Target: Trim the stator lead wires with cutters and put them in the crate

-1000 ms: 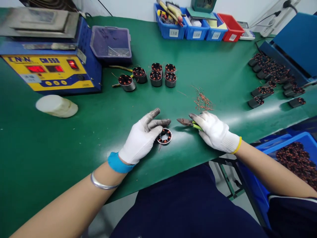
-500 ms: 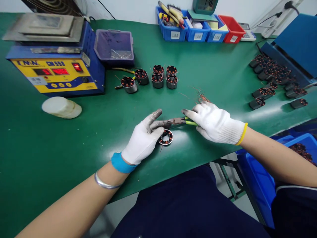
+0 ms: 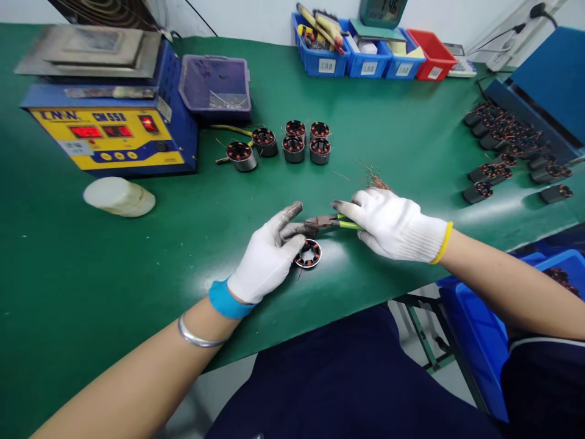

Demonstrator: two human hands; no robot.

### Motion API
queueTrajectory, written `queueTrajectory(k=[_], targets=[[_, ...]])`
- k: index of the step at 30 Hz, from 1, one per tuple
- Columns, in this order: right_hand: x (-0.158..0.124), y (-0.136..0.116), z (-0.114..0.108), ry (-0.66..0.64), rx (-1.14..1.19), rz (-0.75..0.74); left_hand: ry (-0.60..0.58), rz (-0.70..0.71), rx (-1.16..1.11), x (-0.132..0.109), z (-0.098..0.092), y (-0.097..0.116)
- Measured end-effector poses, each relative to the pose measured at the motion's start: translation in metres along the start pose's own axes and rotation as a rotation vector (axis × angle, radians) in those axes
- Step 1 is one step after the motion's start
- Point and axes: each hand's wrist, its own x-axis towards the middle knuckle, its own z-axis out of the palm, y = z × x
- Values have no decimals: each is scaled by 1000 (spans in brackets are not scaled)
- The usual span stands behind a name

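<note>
Copper-wound ring [image 3: 315, 255] at the left hand [image 3: 260, 262], pliers [image 3: 325, 222] in the right hand [image 3: 388, 222]

From my remote seat I saw the gloved left fingers [image 3: 290, 212] partly spread: one pointed away from the body, another stretched behind the ring, and the thumb lay against its left rim. Whether they pinched it I could not tell. The ring sat near the front edge of the green surface [image 3: 150, 262], its opening facing my camera, with a thin wire [image 3: 299, 275] sticking out on the near side. I had the right fingers closed on the pliers' green handles, which stood slightly apart. The dark nose met or overlapped the left fingertip; I could not tell which.

Just beyond the right hand lay copper wire clippings [image 3: 377, 178], partly hidden by the glove. Further back I counted six wound cores [image 3: 294, 149], two of them by a yellowish rod [image 3: 232, 129]. To the left stood a white cylinder [image 3: 119, 197], lying tilted, and a blue-and-yellow control box [image 3: 137, 143] with red readouts, next to a purple bin [image 3: 196, 76]. More dark cores [image 3: 478, 192] clustered on the right. Along the wall I saw blue bins [image 3: 326, 66], a red bin [image 3: 432, 55] and a clock [image 3: 382, 13] showing 1:46. Below the surface, on the right, was a blue tub [image 3: 475, 323].
</note>
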Motion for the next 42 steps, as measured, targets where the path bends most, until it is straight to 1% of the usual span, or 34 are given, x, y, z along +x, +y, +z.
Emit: queueTrajectory(k=[6,9,12,14,16,18,20,25,29,33,35,38,40,42], targets=[[10,6,-10,-79,-5,-21,-16,7,4,0,-1,-1],[14,7,-14,-147,9,15,-23,11,3,0,-1,-1],[16,8,-14,-203,60,50,-24,15,-4,0,0,-2],[15,10,-12,-186,77,45,-26,10,-13,0,0,-2],[13,13,-10,-131,66,26,-35,-4,-20,-1,-1,-1],[13,14,-11,-70,25,12,-45,-19,-21,-3,-3,0],[15,14,-15,-45,-28,-6,-41,-27,-18,-4,-4,0],[27,5,-26,-7,-144,-89,-22,-10,-46,-4,-6,-1],[30,-2,-32,-12,-209,-91,-10,9,-49,-3,-5,-2],[32,-5,-35,-33,-208,-102,-19,6,-62,-4,-5,-3],[34,-7,-37,-61,-175,-84,-24,7,-67,-4,-4,-2],[33,-7,-38,-93,-127,-11,-30,11,-42,-5,-4,-2],[22,-7,-34,-76,-102,58,-5,10,-35,-5,-5,-2],[1,-5,-22,-42,-70,139,61,24,-45,-3,-9,-3]])
